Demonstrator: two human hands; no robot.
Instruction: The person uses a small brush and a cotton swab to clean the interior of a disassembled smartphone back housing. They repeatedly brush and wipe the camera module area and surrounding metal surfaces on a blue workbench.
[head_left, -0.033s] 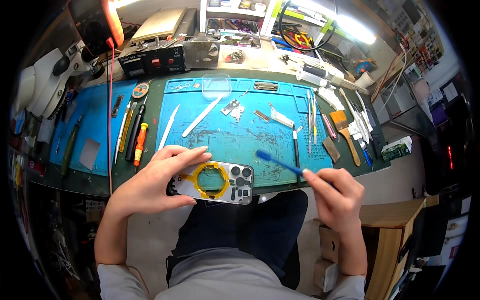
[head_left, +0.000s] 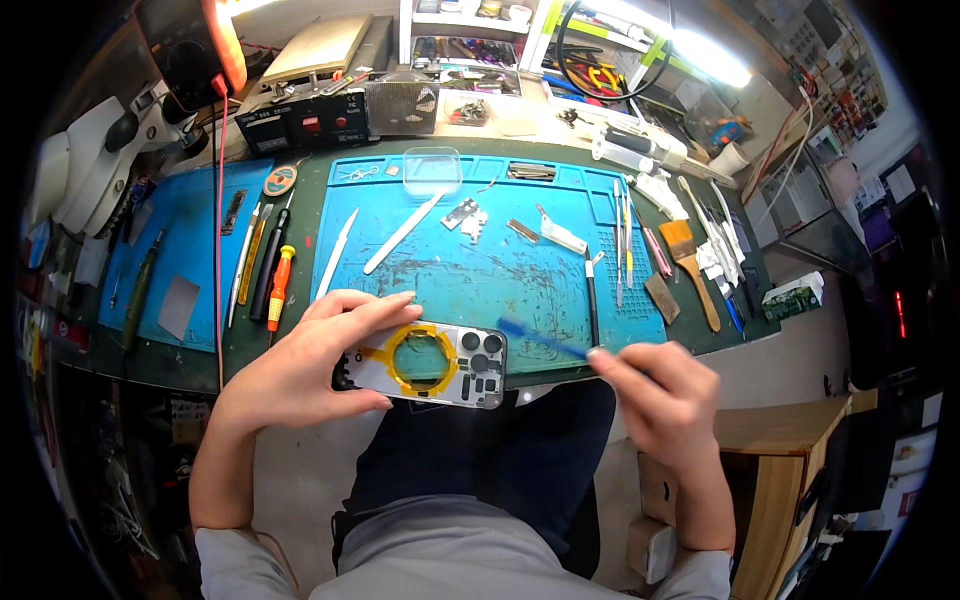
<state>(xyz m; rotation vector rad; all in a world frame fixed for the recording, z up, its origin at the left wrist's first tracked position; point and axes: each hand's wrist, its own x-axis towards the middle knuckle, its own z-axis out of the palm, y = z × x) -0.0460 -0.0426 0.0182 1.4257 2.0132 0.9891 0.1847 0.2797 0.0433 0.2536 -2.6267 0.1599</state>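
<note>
Between the thumb and fingers of my left hand (head_left: 325, 365) is a phone back housing (head_left: 478, 392), held by its left end over the mat's front edge. A yellow ring surrounds a round opening in its middle, and dark camera openings sit at its right end. My right hand (head_left: 668, 395) is closed round the handle of a blue toothbrush (head_left: 548, 341). The brush points left, its slightly blurred head just above the housing's upper right corner; whether they touch I cannot tell. Beneath lies a blue work mat (head_left: 440, 290) with a white plastic stick (head_left: 404, 232) on it.
Small metal parts (head_left: 467, 219) and a clear plastic box (head_left: 432, 172) lie on the mat. An orange-handled screwdriver (head_left: 281, 285) is left of it. Tweezers (head_left: 628, 235) and a wooden-handled brush (head_left: 690, 268) lie at the right. A black power unit (head_left: 305, 123) stands behind.
My right hand has shifted a little left, bringing the toothbrush head lower and closer to the housing. My left hand and the housing have stayed in place.
</note>
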